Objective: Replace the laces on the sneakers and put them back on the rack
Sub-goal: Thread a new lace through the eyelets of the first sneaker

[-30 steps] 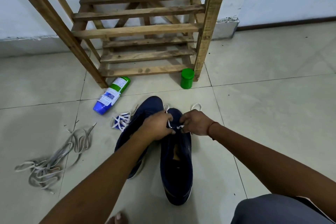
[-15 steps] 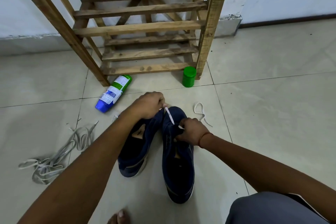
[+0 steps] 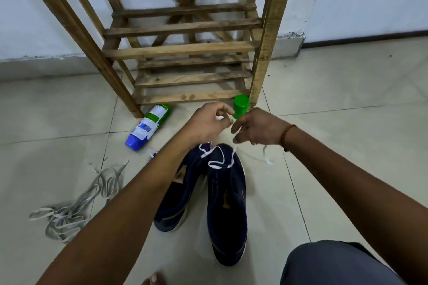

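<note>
Two navy sneakers lie on the tiled floor, toes pointing away from me. The right sneaker (image 3: 228, 206) has a white lace (image 3: 220, 157) threaded across its front eyelets. The left sneaker (image 3: 178, 196) lies partly under my left forearm. My left hand (image 3: 208, 122) is raised above the toes and pinches one end of the white lace. My right hand (image 3: 257, 128) is level with it and grips the other strand, whose loose end hangs down to the floor on the right. The wooden rack (image 3: 185, 53) stands just behind, against the wall.
A heap of old grey laces (image 3: 76, 203) lies on the floor at the left. A blue and green bottle (image 3: 148, 126) lies on its side near the rack's left leg. A green jar (image 3: 240, 105) stands by the right leg. My knee (image 3: 335, 264) fills the lower right corner.
Both hands have lifted off the right sneaker and moved away from me toward the rack, drawing the white lace up through the eyelets. The camera has tilted up a little.
</note>
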